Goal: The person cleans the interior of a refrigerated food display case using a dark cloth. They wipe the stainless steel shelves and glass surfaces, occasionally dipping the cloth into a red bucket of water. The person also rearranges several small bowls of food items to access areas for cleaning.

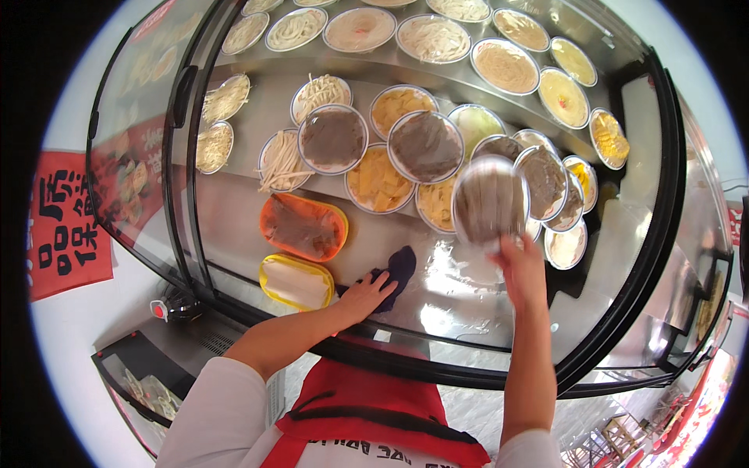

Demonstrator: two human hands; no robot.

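Between its fingers my right hand (518,251) holds the near rim of a plate of dark grey-brown food in strips (490,199); motion blurs the plate. My left hand (367,297) rests on a dark blue cloth (399,275) lying on the steel floor of the display case, fingers spread over it. Whether the fingers grip the cloth is not clear. Left of the cloth sit an orange oval basket with dark food (304,226) and a yellow basket with white sheets (296,283). Beyond the hands, plates of dark food (333,139) overlap plates of yellow slices (380,180).
Plates of noodles (433,38) line a raised steel shelf at the back. Enoki mushroom plates (285,161) stand on the left. More plates (566,244) crowd the right side. The case's black front edge (409,360) runs under both forearms; a black-framed glass door (181,146) is at left.
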